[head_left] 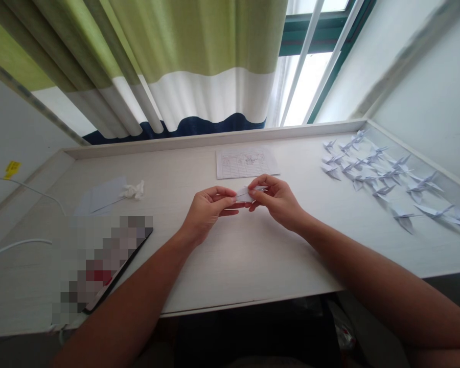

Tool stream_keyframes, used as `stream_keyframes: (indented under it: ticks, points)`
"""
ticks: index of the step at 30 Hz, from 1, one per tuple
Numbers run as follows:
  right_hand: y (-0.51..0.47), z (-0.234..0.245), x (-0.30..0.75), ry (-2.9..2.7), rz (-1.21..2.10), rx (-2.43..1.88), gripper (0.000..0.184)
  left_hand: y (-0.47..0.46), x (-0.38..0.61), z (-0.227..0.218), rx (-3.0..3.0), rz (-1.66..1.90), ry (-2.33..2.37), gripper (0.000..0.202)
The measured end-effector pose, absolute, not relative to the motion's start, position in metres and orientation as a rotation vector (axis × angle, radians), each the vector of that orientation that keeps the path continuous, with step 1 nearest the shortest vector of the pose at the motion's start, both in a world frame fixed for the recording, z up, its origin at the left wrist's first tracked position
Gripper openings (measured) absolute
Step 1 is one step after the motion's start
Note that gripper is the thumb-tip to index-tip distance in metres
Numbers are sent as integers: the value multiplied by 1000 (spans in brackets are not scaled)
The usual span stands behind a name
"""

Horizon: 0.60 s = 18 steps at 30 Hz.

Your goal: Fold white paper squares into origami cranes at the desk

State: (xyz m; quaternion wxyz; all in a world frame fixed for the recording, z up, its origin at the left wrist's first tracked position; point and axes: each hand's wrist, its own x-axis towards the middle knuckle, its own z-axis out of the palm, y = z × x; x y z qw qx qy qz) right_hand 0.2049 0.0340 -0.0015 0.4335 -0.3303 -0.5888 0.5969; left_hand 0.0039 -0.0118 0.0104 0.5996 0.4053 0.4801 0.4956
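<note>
A small folded piece of pale paper (pixel 246 194) is held just above the white desk (pixel 230 255), pinched from both sides. My left hand (pixel 207 210) grips its left end with thumb and fingers closed. My right hand (pixel 278 200) pinches its right end, fingers curled over the top. Both forearms reach in from the bottom of the view.
Several finished paper cranes (pixel 383 176) lie in rows at the right of the desk. A printed sheet (pixel 246 162) lies behind my hands. Flat paper sheets (pixel 101 197) and a crumpled scrap (pixel 133 190) sit at the left, by a tablet (pixel 111 266) and white cables (pixel 11 245).
</note>
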Motion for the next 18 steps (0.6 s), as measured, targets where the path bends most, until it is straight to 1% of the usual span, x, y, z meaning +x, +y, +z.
stream_keyframes:
  ticks: [4,9,10,14,18]
  points:
    - [35,-2,206,-1490,1444,-834,23,-11,4,14,939,1101,1115,22]
    - [38,-1,208,-1504,1396,-814,24,-9,3,12,980,1057,1144,42]
    - [38,-1,209,-1514,1389,-811,24,-9,3,11,1021,1038,1146,43]
    - [39,-1,210,-1534,1365,-823,23,-10,3,5,1133,1001,1107,38]
    - [40,-3,211,-1521,1337,-821,24,-11,1,5,1068,980,1056,33]
